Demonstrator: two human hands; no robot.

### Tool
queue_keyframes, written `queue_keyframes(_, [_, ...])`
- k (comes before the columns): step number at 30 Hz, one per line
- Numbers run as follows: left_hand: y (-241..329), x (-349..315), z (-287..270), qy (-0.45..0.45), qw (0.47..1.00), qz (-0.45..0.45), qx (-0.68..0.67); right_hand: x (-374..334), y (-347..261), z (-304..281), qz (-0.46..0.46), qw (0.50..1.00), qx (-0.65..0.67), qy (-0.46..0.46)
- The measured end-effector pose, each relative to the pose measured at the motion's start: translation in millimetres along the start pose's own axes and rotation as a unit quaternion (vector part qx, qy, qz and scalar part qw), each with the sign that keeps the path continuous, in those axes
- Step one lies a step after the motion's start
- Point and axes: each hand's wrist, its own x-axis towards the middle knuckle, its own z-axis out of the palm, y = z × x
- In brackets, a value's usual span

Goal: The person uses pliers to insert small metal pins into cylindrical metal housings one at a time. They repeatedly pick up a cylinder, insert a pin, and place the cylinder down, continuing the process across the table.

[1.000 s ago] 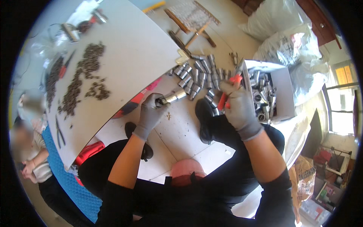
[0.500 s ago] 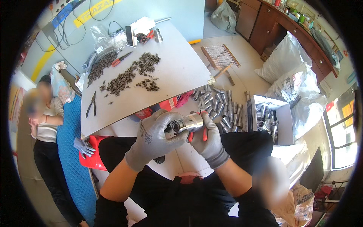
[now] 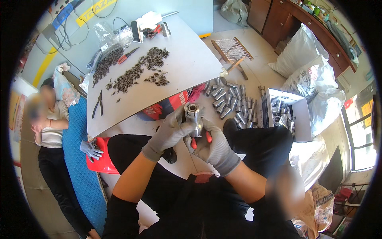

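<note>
My left hand [image 3: 170, 135], in a grey glove, is closed around a shiny metal cylinder [image 3: 193, 124]. The cylinder stands nearly upright, its round open end with an inner ring facing up. Just below and to the right, my gloved right hand [image 3: 219, 150] is closed around red-handled pliers [image 3: 209, 136]. The handle ends show between its fingers, close against the cylinder's lower part, and the jaws are hidden. Similar metal cylinders [image 3: 227, 102] lie in a pile on the floor beyond my hands. More cylinders fill a white box [image 3: 304, 119] to the right.
A white table [image 3: 131, 103] holds heaps of small dark metal pieces [image 3: 131, 79], red-handled pliers [image 3: 128, 55] and black-handled pliers [image 3: 98, 104]. A red stool [image 3: 104, 157] bears a spare glove [image 3: 91, 150]. White sacks [image 3: 300, 51] stand at right; a person [image 3: 55, 119] is at left.
The metal cylinder has turned from lying sideways to nearly upright, its open end now facing up. My right hand has come in lower, beneath it. The pliers' jaws have gone from sight.
</note>
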Motion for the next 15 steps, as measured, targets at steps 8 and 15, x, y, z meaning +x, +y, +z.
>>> queue_keyframes(8, [-5.8, -8.7, 2.1, -0.114, 0.980, 0.152, -0.057, -32.2, 12.7, 25.6, -0.112, 0.990, -0.078, -0.045])
queue_keyframes(15, [5.0, -18.5, 9.1, -0.084, 0.985, 0.141, -0.047, -32.1, 13.7, 30.9, -0.092, 0.992, -0.063, -0.052])
